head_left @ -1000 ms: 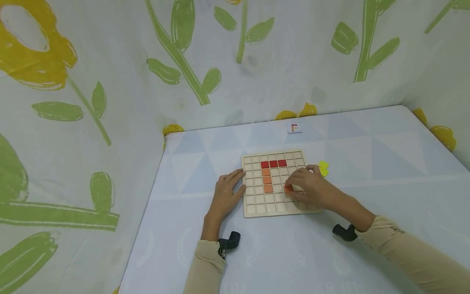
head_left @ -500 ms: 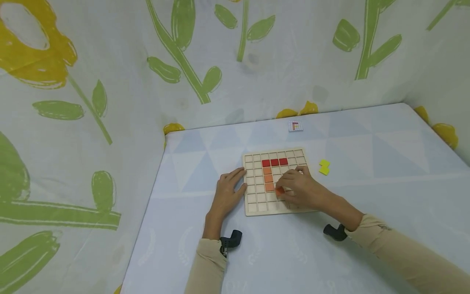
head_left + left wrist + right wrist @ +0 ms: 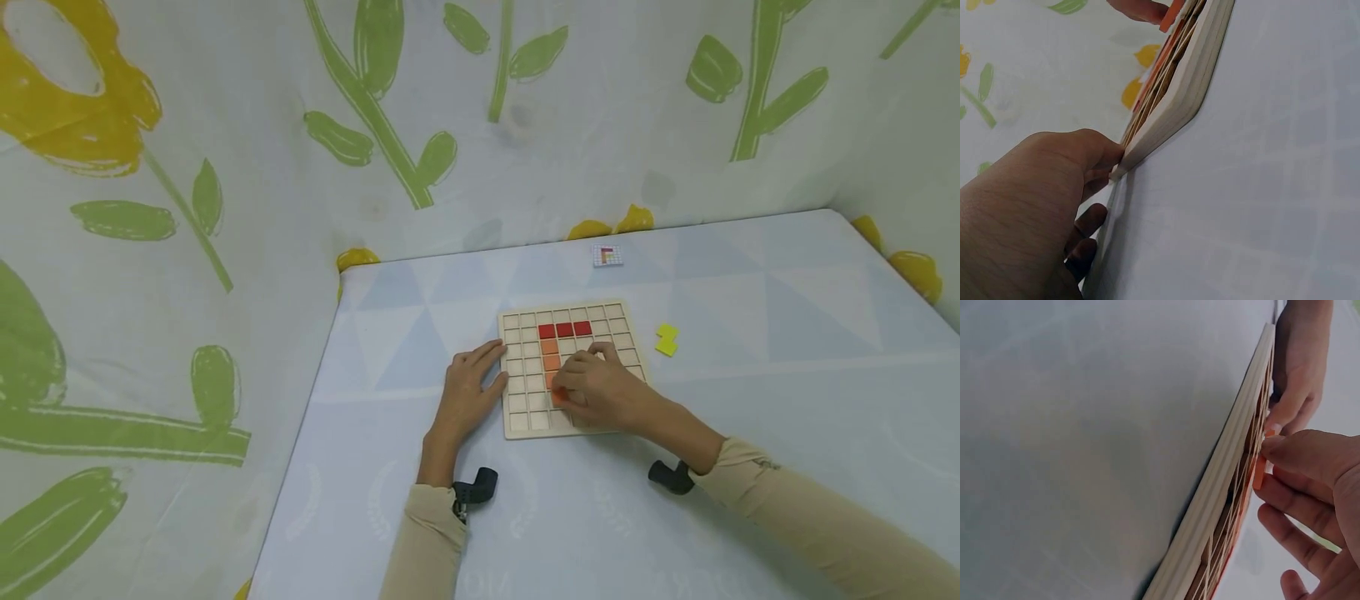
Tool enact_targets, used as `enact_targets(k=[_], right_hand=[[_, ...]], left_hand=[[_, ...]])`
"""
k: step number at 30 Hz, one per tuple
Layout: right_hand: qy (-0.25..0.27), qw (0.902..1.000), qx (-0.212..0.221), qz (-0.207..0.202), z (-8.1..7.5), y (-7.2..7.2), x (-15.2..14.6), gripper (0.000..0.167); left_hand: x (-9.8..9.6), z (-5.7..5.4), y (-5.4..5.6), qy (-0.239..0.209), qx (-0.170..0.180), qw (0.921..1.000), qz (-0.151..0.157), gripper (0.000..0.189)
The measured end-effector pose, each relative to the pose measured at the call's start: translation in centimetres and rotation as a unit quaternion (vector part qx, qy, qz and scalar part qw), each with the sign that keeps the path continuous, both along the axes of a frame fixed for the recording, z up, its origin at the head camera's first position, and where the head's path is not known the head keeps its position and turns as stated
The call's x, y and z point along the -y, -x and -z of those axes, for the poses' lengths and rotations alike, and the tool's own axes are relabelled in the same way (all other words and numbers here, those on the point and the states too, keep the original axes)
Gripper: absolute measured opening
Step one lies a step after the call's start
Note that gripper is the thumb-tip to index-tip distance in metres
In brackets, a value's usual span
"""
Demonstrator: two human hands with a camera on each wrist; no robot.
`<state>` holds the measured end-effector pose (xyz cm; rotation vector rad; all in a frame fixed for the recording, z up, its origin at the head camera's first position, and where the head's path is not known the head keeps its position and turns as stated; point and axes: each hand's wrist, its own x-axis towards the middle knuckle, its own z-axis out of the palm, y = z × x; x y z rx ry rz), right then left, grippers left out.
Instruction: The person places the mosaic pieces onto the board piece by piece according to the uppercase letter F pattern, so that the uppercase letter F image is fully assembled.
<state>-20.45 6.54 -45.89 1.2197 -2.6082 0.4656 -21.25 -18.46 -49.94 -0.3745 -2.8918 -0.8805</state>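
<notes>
A wooden grid board point(image 3: 519, 421) lies on the table. Three red tiles point(image 3: 564, 330) form a row on it, and a column of orange tiles point(image 3: 551, 362) runs down from the leftmost red one. My right hand point(image 3: 600, 387) pinches a loose orange tile point(image 3: 1260, 472) between thumb and fingers, over the lower end of that column. In the right wrist view this tile stands tilted at the board's surface; whether it sits in a cell I cannot tell. My left hand point(image 3: 465, 396) rests against the board's left edge, thumb and fingertips touching it.
Yellow tiles point(image 3: 666, 339) lie right of the board. Behind it, a small card point(image 3: 607, 255) with a printed coloured grid lies near the table's back edge. Patterned cloth walls point(image 3: 262, 150) rise at the back and sides. Black wrist mounts point(image 3: 476, 486) stick out from both sleeves.
My right hand has moved left across the board with the orange tile, from the middle cells to the lower end of the orange column. The left hand has stayed at the board's edge.
</notes>
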Motion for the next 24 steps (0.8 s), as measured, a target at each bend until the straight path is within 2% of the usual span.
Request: enact_targets(k=[5, 17, 24], right_hand=[[-0.03, 0.9992, -0.027, -0.004, 0.2, 0.0, 0.3, 0.016], [0.007, 0.999, -0.041, -0.016, 0.5, 0.1, 0.0, 0.019], [0.031, 0.9995, -0.007, -0.004, 0.5, 0.2, -1.0, 0.017]], left_hand=[[0.0, 0.1, 0.1, 0.001, 0.0, 1.0, 0.002, 0.047], [-0.1, 0.0, 0.2, 0.005, -0.001, 1.0, -0.003, 0.047], [-0.1, 0.1, 0.2, 0.006, 0.002, 1.0, -0.005, 0.047]])
